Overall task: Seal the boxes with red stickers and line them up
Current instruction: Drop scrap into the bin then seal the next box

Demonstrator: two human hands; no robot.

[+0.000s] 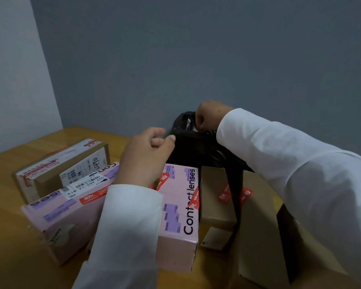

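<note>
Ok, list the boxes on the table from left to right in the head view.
Brown cardboard box with red-printed tape → pink box with a barcode label → pink "Contact lenses" box → plain brown cardboard box with a red sticker.

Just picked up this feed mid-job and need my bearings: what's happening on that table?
A person in white sleeves is handling a crinkled black plastic bag at the back of the wooden table. The right hand pinches the bag's top; the left hand touches its side. In front, two pink contact-lens boxes and plain brown cardboard boxes already carry red stickers, sitting roughly side by side.
</note>
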